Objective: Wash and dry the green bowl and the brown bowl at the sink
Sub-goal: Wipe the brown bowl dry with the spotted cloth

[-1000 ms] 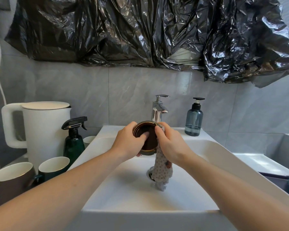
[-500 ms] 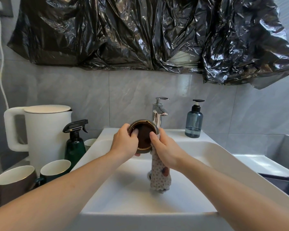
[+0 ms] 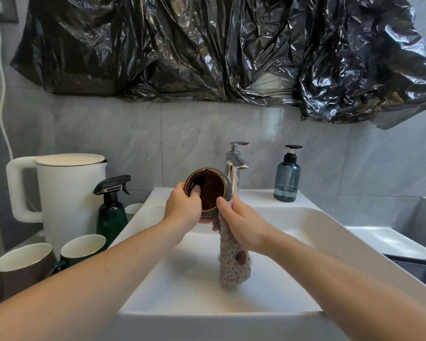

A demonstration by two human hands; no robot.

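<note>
While the left hand (image 3: 182, 210) holds the bowl (image 3: 208, 190) up over the white sink (image 3: 305, 225), tipped so its mouth faces the camera, its thumb hooks over the near rim into the dark brown inside and its other fingers curl round the underside, mostly hidden. The outside of the bowl shows a speckled grey-green glaze along the right edge, so it may be the green one of the pair, though the view is too poor to be sure. Just behind its right edge stands the chrome tap (image 3: 235, 168); whether the two touch cannot be told.

The right hand (image 3: 241, 223) presses a spotted dishcloth (image 3: 233, 262) against the lower right wall of the bowl, thumb laid along the cloth and fingers folded round it at the back. The loose end of the cloth hangs straight down into the basin.

On the back ledge, right of the tap, stands a blue-grey pump bottle (image 3: 287, 179). Left of the sink are a white electric kettle (image 3: 67, 193), a dark green spray bottle (image 3: 110, 212), a brown mug (image 3: 25, 265) and a green mug (image 3: 83, 247), the two mugs side by side. Crumpled black plastic sheeting (image 3: 207, 50) covers the wall above the grey tiles.
</note>
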